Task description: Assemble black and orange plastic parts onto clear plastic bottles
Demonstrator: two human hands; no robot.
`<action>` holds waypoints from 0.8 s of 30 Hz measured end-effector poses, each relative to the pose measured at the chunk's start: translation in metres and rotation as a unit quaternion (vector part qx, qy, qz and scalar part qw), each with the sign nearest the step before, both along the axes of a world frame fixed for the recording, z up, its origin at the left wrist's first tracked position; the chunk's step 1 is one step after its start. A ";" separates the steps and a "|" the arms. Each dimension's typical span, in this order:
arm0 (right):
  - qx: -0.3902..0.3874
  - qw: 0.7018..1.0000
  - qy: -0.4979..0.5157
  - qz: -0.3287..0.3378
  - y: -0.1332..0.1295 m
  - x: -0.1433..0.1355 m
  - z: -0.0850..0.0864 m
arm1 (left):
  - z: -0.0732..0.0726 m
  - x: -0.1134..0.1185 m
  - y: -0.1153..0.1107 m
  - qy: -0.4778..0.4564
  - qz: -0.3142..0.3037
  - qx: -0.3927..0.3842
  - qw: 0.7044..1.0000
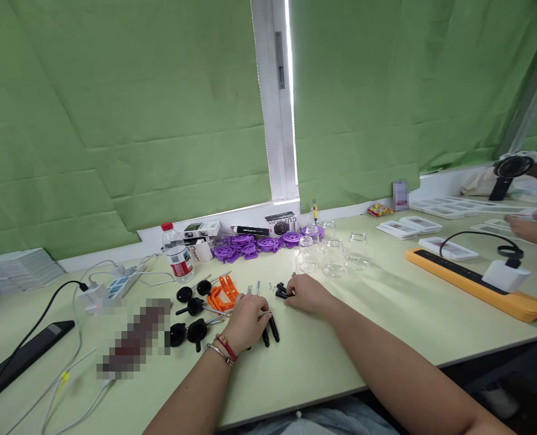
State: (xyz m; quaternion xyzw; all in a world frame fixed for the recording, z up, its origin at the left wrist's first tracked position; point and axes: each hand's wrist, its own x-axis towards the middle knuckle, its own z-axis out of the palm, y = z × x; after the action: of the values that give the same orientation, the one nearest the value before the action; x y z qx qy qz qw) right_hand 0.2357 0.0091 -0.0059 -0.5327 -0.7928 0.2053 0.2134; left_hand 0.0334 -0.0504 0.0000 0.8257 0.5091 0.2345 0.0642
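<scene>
My left hand rests over several black-handled metal rods, its fingers curled down around them. To its right, my right hand has its fingertips together at a few small black parts; the exact piece between them is too small to make out. Tiny clear or metal bits lie between the hands. Orange curved parts lie just beyond my left hand. Black round-headed parts with metal shafts are spread left of it. Behind my right hand stand several clear glass jars.
Purple plastic parts, a red-capped bottle and small boxes line the back. Cables and a power strip lie left. An orange bar and white cards are right, near another person's hand.
</scene>
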 end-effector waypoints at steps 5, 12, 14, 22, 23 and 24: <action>-0.012 1.000 -0.020 -0.005 0.000 -0.002 -0.001 | 0.001 0.002 -0.001 -0.003 0.004 0.009 1.000; -0.101 0.979 0.147 0.098 0.003 0.005 -0.002 | -0.001 0.004 -0.001 -0.097 0.008 -0.003 0.995; -0.111 0.968 0.176 0.139 0.001 0.005 -0.001 | -0.002 0.005 0.001 -0.112 -0.012 0.001 0.994; -0.022 0.983 0.182 0.022 0.019 0.015 -0.006 | 0.001 0.010 -0.002 -0.114 -0.016 0.031 0.993; -0.001 0.988 0.157 -0.011 0.024 0.018 -0.009 | 0.002 0.010 -0.002 -0.109 -0.019 0.034 0.993; 0.013 0.991 0.130 -0.031 0.028 0.020 -0.011 | 0.003 0.011 -0.003 -0.102 -0.024 0.037 0.994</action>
State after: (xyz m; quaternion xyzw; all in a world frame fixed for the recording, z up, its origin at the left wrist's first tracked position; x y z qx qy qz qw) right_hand 0.2556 0.0373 -0.0171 -0.5229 -0.7440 0.2560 0.3278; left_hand 0.0445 -0.0534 0.0030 0.8113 0.4710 0.3343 0.0909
